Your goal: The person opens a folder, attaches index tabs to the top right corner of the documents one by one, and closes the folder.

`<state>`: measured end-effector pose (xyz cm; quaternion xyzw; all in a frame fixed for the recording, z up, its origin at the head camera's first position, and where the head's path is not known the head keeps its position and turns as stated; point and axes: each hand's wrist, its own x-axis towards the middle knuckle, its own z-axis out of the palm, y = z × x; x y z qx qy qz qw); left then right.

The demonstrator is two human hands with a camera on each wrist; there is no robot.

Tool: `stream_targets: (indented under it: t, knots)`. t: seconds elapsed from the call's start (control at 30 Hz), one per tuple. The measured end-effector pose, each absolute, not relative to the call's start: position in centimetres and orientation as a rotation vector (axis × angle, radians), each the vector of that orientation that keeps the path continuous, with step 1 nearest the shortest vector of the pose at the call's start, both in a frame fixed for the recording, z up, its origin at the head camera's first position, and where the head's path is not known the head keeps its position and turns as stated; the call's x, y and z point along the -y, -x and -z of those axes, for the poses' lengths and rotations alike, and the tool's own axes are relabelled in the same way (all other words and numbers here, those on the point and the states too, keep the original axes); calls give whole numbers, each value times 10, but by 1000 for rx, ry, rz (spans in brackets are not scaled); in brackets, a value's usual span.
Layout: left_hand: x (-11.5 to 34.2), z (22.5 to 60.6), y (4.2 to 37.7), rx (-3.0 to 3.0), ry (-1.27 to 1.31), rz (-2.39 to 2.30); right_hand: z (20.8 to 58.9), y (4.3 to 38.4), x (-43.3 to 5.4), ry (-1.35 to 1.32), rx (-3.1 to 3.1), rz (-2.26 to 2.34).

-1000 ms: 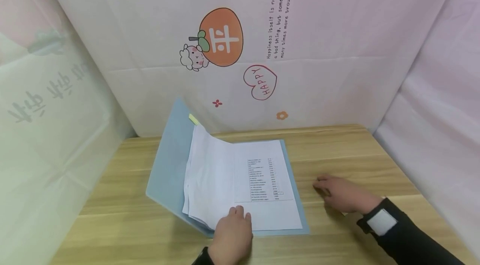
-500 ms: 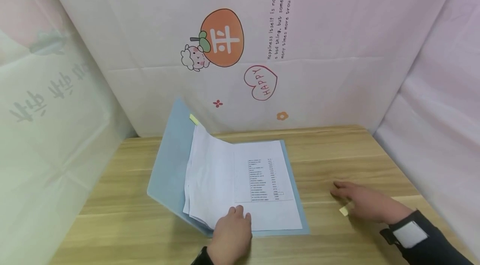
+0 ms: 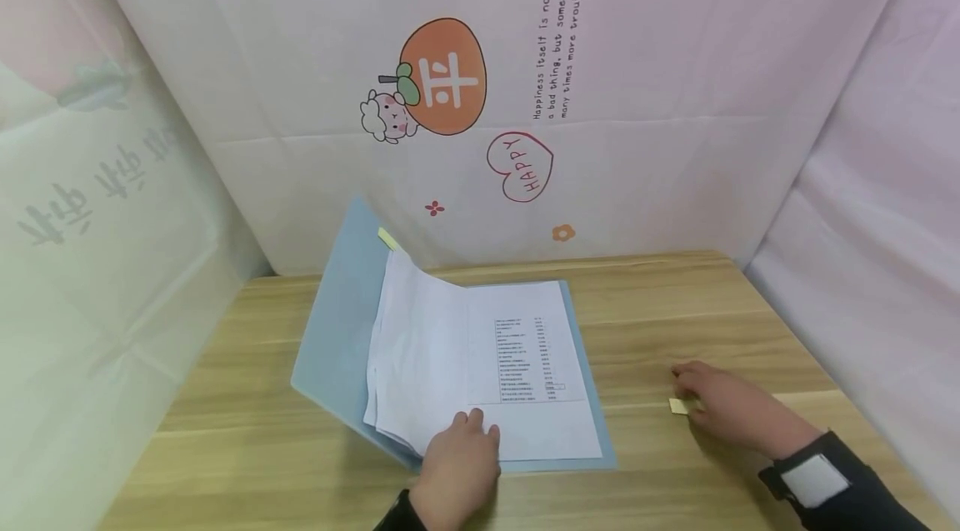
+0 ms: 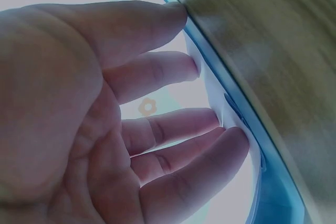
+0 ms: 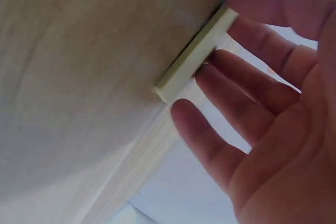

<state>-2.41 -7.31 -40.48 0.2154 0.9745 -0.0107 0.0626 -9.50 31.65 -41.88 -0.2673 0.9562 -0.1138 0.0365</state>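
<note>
A light blue folder (image 3: pixel 330 314) lies open on the table, its cover tilted up on the left. Turned-over white pages (image 3: pixel 420 348) lean against that cover; a printed sheet (image 3: pixel 536 431) lies on the right side. My left hand (image 3: pixel 459 460) rests at the lower edge of the pages, fingers extended, thumb beside the folder's edge in the left wrist view. To the folder's right, my right hand (image 3: pixel 738 410) holds a narrow, pale yellow sticky-note pad (image 5: pixel 197 53) at the tabletop, thumb over one end and fingertips along its side. One end of the pad shows left of the hand.
A yellow tab (image 3: pixel 387 238) sticks out from the top of the turned pages. The wooden table (image 3: pixel 225 398) is bordered by a printed white cloth (image 3: pixel 637 164) at the back and pale cloth on both sides.
My right hand first moved right, off the folder's side, to the sticky-note pad. Since then the pad has turned and shifted slightly away with the hand. The left hand has stayed nearly still.
</note>
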Motion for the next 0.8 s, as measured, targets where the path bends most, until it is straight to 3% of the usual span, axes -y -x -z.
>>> stream_targets:
  t: [0.23,0.53,0.8]
  knots:
    - [74,405,24,-2959,-662,25,419,98,-316,643,-2955,355]
    - [73,401,26,-2878,-642,-20,412,96,-308,608,-3001,397]
    - [75,398,27,-2871,-630,-115,403,92,-270,661,-3011,533]
